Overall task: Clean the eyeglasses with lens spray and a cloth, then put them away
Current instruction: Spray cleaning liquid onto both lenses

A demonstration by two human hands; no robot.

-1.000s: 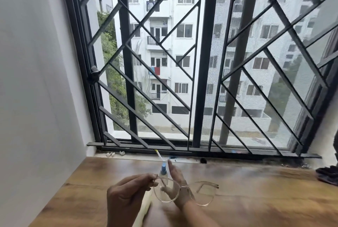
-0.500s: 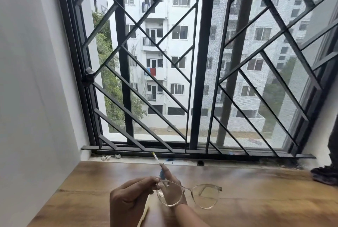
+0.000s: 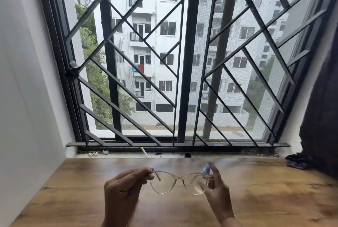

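- Head view: glasses (image 3: 180,178) held in the air above the near middle of the table (image 3: 73,199), between both hands, lenses facing the person, arms unfolded.
- Left hand (image 3: 126,188): fingertips closed in a pinch on the left hinge corner of the frame. It carries the glasses alone from that end.
- Judged reason: holding the rim keeps skin off the lenses and leaves both faces open to spray.
- Right hand (image 3: 218,193): just behind and beside the right lens. Fingers appear curled round a small bottle (image 3: 206,169) with a blue top, and the index finger is raised above it. This part is motion-blurred, so the exact grip is unclear.
- Bottle top sits at the upper right edge of the right lens, very near the rim. Cannot tell whether it touches.
- Thumb of the right hand shows through the right lens, so that hand lies on the far side of the glass.
- Judged step: spraying, aimed at the right lens. Wiping and putting away are not yet done.
- No cleaning cloth is identifiable near the hands. A dark bundle (image 3: 298,161) lies at the far right of the table, well apart, and what it is cannot be told.
- Far side: the window grille (image 3: 184,62) stands above the sill (image 3: 128,154), which carries small debris.
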